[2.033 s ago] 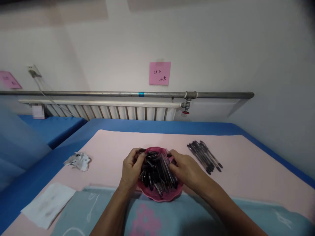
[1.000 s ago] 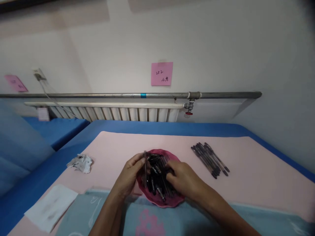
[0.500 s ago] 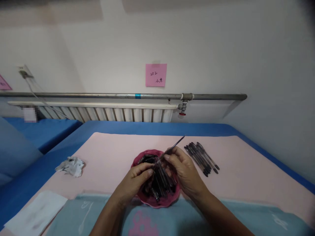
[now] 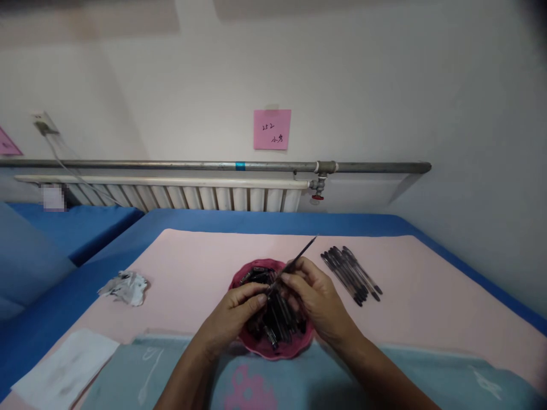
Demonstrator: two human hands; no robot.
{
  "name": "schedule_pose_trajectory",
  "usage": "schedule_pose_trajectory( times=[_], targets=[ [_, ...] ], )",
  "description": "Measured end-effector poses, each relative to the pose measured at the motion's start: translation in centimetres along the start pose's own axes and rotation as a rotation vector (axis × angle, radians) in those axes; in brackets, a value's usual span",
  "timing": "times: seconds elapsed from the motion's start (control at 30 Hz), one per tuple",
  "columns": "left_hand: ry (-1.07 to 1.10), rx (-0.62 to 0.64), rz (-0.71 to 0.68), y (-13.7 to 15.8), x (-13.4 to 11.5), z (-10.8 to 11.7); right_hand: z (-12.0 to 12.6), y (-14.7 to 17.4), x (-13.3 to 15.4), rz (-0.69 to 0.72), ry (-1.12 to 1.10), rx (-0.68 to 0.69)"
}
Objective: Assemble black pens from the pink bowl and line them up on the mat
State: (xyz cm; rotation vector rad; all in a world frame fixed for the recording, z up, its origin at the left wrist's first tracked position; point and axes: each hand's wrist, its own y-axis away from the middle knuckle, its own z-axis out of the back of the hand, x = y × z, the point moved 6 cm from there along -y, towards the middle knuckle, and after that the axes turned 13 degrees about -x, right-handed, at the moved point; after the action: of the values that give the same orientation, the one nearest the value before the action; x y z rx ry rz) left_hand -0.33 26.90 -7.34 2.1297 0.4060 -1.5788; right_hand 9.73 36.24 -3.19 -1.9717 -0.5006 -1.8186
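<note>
Over a pink scalloped bowl (image 4: 277,352), my right hand (image 4: 318,296) pinches a thin dark pen refill (image 4: 304,249), slanting up to the right with its narrow tip outward. My left hand (image 4: 235,313) is closed on the lower end of the same piece, where a clear pen barrel seems to be; the fingers hide most of it. Loose black pen parts (image 4: 277,322) fill the bowl below both hands. Right of the bowl lies a row of several capped black pens (image 4: 348,273), side by side on the pink cloth (image 4: 192,262).
Crumpled stained tissue (image 4: 126,287) lies at the left, with a flat white sheet (image 4: 64,370) nearer me. A teal cloth (image 4: 171,370) covers the front edge. Behind the blue table edge (image 4: 273,221) stand a radiator (image 4: 222,198), a metal pipe (image 4: 171,166) and a red-handled valve (image 4: 317,197).
My right fingers have slid slightly down and left toward my left hand, and the refill's outer end has shifted a little left. The bowl and the row of pens stay put.
</note>
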Motion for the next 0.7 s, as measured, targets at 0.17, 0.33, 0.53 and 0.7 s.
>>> schedule_pose_trajectory(
  times=[0.17,0.33,0.53,0.7],
  targets=[
    [0.036,-0.022,-0.014,-0.2,-0.1,0.0,-0.5,0.4,0.9,0.126,0.156,0.055],
    [0.179,-0.081,0.044,-0.5,0.0,0.8,0.7,-0.5,0.6,0.071,0.104,-0.050],
    [0.274,-0.188,0.043,-0.8,-0.7,2.1,1.1,-1.2,-0.4,0.090,0.173,-0.043],
    [0.390,-0.303,0.021,-0.9,-1.7,3.3,1.1,-1.2,-0.7,0.102,0.240,-0.040]
  ],
)
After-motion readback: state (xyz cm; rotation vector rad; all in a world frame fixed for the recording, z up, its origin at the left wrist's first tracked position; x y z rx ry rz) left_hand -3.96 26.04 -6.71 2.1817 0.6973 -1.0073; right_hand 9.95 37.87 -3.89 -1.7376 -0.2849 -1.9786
